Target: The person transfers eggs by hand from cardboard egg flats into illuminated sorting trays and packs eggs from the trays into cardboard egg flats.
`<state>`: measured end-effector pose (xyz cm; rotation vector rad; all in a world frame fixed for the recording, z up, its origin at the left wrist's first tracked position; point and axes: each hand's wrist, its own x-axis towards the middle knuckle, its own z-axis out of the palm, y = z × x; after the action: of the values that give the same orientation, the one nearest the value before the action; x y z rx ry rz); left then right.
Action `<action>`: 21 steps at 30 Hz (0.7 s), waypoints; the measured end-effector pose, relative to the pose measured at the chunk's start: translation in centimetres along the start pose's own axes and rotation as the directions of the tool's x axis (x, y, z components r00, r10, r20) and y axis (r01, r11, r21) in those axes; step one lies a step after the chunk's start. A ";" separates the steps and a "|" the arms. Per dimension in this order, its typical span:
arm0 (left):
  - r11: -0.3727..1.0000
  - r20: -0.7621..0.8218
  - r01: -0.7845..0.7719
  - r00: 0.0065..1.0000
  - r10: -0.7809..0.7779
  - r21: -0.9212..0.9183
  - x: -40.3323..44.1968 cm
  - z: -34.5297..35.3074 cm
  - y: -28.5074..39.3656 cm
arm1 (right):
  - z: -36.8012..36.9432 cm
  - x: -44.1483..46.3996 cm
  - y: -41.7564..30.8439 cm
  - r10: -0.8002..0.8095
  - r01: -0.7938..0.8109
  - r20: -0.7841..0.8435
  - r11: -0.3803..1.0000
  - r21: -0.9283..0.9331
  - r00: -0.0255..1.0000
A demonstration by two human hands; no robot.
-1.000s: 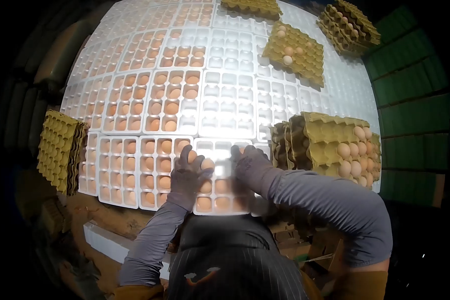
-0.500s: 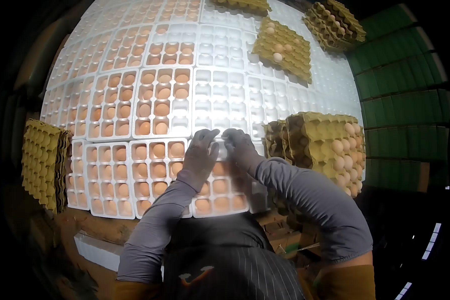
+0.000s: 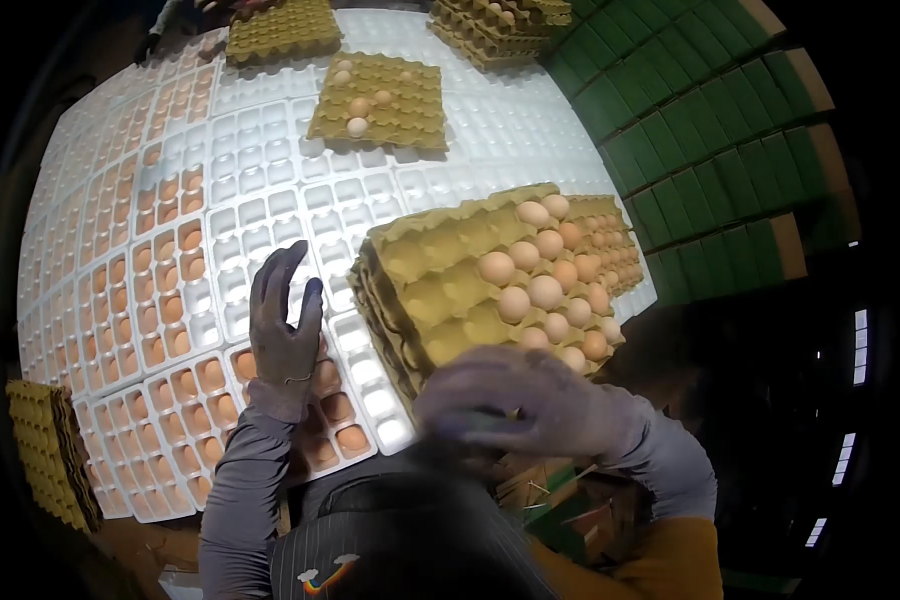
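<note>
My gloved left hand (image 3: 284,335) hovers over the white foam egg trays, its fingers apart and nothing in them. Beneath it lies a foam tray (image 3: 368,452) partly filled with brown eggs (image 3: 352,439). My gloved right hand (image 3: 525,402), smeared by motion, is at the near edge of a stack of yellow-brown pulp egg trays (image 3: 425,250). Its fingers are too blurred to show a grip. Several pale and brown eggs (image 3: 545,292) sit in the right part of the stack's top tray; the left cells hold none.
Another pulp tray (image 3: 390,105) with a few eggs rests on the foam trays farther back. More pulp trays stand at the far edge (image 3: 285,30) and left front (image 3: 45,450). Stacked green boxes (image 3: 710,160) line the right side. Another person's hand (image 3: 165,20) shows at the far left.
The view has turned right. My hands, side by side at a foam tray before, are now apart: the right has moved to the pulp tray stack, and the left has spread its fingers.
</note>
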<state>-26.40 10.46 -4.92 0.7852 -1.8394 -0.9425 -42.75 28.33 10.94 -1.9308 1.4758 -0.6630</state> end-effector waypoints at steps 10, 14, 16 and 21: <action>0.788 0.581 -0.435 0.805 0.123 0.436 3.6 12.9 13.1 | -12.1 -3.6 15.0 -0.040 0.016 -0.038 0.865 -0.502 0.998; 0.780 0.560 -0.391 0.826 0.064 0.489 3.3 13.9 12.9 | -15.8 -4.6 15.1 0.399 -0.274 -0.048 0.707 0.652 0.916; 0.780 0.571 -0.411 0.817 0.085 0.472 3.1 13.5 13.3 | -16.9 -4.7 14.4 0.398 -0.268 0.077 0.453 0.850 0.914; 0.732 0.398 0.628 0.762 -0.510 -0.265 5.5 10.9 17.8 | -13.0 -4.4 12.8 0.036 0.256 0.380 0.680 -0.687 0.924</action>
<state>-40.84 18.11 9.26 1.0290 -1.5779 -1.8626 -61.49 27.98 10.42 -2.5709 1.4960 0.3356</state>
